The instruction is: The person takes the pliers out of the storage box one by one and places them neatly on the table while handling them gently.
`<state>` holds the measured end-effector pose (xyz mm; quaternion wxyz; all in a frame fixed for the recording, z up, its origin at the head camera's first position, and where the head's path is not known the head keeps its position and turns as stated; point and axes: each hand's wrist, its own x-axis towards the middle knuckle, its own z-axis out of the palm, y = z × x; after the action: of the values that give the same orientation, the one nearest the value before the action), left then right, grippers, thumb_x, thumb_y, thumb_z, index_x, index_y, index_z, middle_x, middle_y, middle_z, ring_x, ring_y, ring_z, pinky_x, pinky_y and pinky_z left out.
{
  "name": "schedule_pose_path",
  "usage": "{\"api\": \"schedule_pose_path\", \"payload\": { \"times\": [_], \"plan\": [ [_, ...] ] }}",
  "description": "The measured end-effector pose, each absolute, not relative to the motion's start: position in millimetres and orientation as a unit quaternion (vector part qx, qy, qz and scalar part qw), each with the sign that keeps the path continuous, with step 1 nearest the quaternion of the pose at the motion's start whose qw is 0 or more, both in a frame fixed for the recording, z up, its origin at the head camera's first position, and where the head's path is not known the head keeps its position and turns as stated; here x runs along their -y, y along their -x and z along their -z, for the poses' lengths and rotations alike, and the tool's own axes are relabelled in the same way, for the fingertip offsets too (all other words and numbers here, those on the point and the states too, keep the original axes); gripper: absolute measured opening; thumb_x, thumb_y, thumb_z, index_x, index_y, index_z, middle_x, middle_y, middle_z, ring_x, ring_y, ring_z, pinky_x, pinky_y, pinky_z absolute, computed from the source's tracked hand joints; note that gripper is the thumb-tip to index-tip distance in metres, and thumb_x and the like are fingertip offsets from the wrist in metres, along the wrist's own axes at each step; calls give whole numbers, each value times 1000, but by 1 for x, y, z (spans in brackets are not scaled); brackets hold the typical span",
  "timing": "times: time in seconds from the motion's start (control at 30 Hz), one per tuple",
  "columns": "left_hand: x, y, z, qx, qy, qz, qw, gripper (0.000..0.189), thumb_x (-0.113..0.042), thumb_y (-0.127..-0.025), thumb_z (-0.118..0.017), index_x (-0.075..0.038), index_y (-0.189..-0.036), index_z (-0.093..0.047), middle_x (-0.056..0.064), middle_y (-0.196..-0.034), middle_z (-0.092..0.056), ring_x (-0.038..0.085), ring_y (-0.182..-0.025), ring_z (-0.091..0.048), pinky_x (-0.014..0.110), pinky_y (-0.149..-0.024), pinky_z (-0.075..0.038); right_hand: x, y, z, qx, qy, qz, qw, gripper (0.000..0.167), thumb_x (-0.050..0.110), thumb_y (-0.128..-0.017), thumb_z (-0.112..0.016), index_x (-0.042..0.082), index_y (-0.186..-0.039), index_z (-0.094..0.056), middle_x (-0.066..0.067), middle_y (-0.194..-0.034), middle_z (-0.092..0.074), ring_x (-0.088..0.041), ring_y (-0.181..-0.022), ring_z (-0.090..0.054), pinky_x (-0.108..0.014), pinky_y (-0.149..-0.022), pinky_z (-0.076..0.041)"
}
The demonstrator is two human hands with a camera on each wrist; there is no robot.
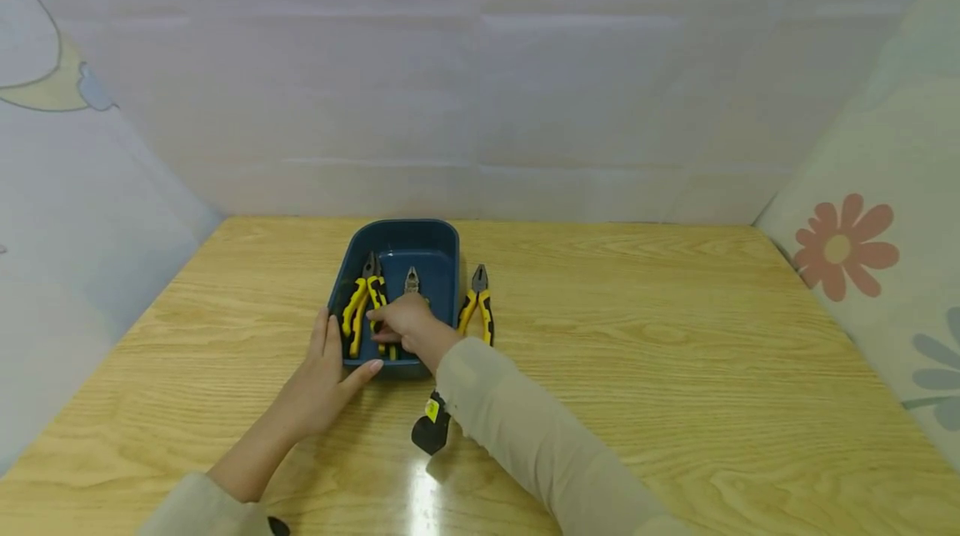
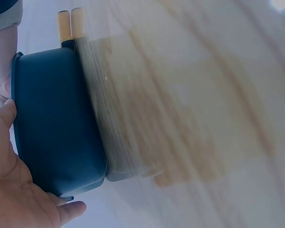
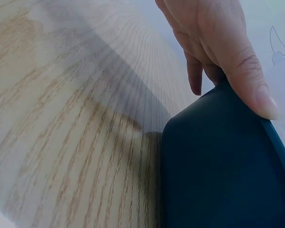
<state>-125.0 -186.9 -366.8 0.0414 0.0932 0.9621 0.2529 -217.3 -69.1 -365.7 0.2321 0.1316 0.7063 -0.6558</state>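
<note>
A dark blue tray [image 1: 405, 229] stands on the table with yellow-and-black pliers [image 1: 356, 315] along its left side. My left hand [image 1: 322, 378] presses its front left corner, thumb at the front rim, straight fingers along the left side. The right wrist view shows this left hand [image 3: 218, 47] at the corner. Inside the tray, my right hand [image 1: 408, 323] holds another pair of pliers [image 1: 412, 279]; the metal head shows beyond the hand, while most of the handles are hidden. Just outside, by the tray's right wall, lies a third pair of pliers [image 1: 480, 303], head pointing away.
A wood-grain table [image 1: 637, 336] surrounds the tray and runs back to a pale wall covering [image 1: 525, 102]. Beside the right sleeve [image 1: 525, 411] is a black device with a yellow label [image 1: 431, 433]. A patterned sheet [image 1: 907, 211] hangs on the right.
</note>
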Motion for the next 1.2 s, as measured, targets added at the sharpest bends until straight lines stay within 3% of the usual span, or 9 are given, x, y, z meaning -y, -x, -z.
{"api": "schedule_pose_path", "payload": {
  "times": [0.27,0.6,0.97,1.2],
  "plan": [
    [187,126,367,-962,-89,-255,43,88,-50,-87,-37,12,-132,7,25,-137,17,47,-121,-12,55,-90,-26,74,220,366,-699,-138,666,222,22,5,-77,-63,-6,-94,-55,-12,-74,-54,-21,-62,-62,-24,-54,-49],
    [187,126,369,-962,-86,-257,43,90,-52,-86,-37,11,-132,8,25,-137,17,47,-121,-13,55,-89,-26,73,223,367,-690,-137,675,223,12,1,-77,-62,-7,-86,-59,-13,-72,-55,-23,-62,-62,-25,-53,-49],
    [186,125,369,-963,-91,-252,34,90,-54,-86,-35,13,-132,5,25,-137,16,47,-120,-14,55,-87,-29,73,220,365,-677,-141,677,251,22,-2,-75,-64,-7,-94,-56,-14,-73,-57,-22,-57,-61,-26,-54,-50],
    [186,125,369,-963,-87,-252,41,93,-59,-84,-32,11,-132,6,23,-138,18,47,-120,-15,54,-84,-33,72,218,365,-695,-120,657,266,16,2,-76,-63,-6,-88,-58,-13,-74,-57,-22,-61,-62,-25,-54,-49]
  ]
}}
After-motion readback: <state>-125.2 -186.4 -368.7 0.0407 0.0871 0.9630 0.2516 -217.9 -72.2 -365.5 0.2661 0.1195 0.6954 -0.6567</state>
